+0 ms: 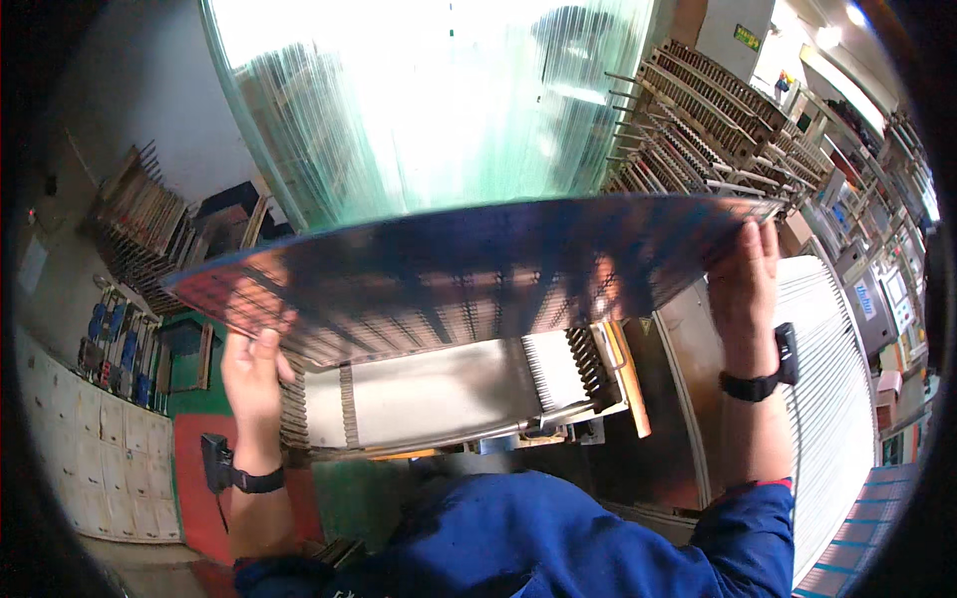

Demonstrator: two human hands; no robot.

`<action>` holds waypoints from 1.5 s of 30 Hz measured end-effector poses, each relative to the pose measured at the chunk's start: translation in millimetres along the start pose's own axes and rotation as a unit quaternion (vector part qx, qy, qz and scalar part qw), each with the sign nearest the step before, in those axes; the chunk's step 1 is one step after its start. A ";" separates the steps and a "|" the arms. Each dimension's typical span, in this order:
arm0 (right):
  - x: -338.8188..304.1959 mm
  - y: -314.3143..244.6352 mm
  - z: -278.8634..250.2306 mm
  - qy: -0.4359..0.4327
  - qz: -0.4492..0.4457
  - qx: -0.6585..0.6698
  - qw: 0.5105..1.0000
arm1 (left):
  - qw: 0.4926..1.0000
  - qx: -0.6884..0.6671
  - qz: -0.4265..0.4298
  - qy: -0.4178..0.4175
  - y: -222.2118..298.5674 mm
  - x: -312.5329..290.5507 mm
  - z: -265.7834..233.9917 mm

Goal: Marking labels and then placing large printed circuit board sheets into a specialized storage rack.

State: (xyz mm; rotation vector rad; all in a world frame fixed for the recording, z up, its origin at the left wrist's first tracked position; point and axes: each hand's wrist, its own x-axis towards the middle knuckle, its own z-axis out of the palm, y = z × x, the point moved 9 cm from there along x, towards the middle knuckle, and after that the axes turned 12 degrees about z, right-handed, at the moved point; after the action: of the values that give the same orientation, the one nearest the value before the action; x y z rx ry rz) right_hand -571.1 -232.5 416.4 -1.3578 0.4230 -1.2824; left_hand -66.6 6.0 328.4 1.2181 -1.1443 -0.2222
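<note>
I hold up a wide, thin circuit board panel (469,261), dark blue with coppery reflections and rows of small patterned marks. My left hand (253,377) is closed on its left end, thumb along the edge. At the far right end, my right hand (744,279) grips the panel with the fingers up near its corner. Beneath the panel is a slotted rack (429,397) with a pale base and comb-like toothed strips; the panel hides the rack's far side. Each wrist wears a black strap with a small device.
A translucent strip curtain (449,130) hangs straight ahead. Slotted racks (713,120) are stacked at the far right, with more racks (140,224) at the left. A white ribbed rack (827,399) stands beside my right arm. Pale lockers (100,448) line the left.
</note>
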 end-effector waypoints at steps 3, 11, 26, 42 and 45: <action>-16.4 26.1 -26.8 0.067 0.002 -0.046 0.997 | 0.990 0.122 0.035 -0.064 -11.7 -10.6 13.6; -37.6 59.0 -45.8 0.064 0.095 -0.170 0.979 | 0.983 -0.110 0.127 0.071 -59.0 -55.3 24.4; -39.6 89.2 -3.3 0.059 0.313 -0.233 0.919 | 0.949 -0.176 -0.139 0.220 -45.2 -22.4 -1.4; 47.4 -51.1 155.5 -0.099 0.102 -0.318 0.938 | 0.940 -0.240 -0.056 0.235 -3.9 18.2 -93.5; 47.2 -44.1 168.5 -0.144 0.101 -0.330 0.927 | 0.925 -0.240 -0.054 0.288 -12.9 15.2 -104.7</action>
State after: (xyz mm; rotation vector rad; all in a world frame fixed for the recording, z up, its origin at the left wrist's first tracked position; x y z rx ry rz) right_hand -431.9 -181.0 518.9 -1.9730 0.8106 -0.7674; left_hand 27.6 55.3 336.4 0.8223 -0.4665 -0.1936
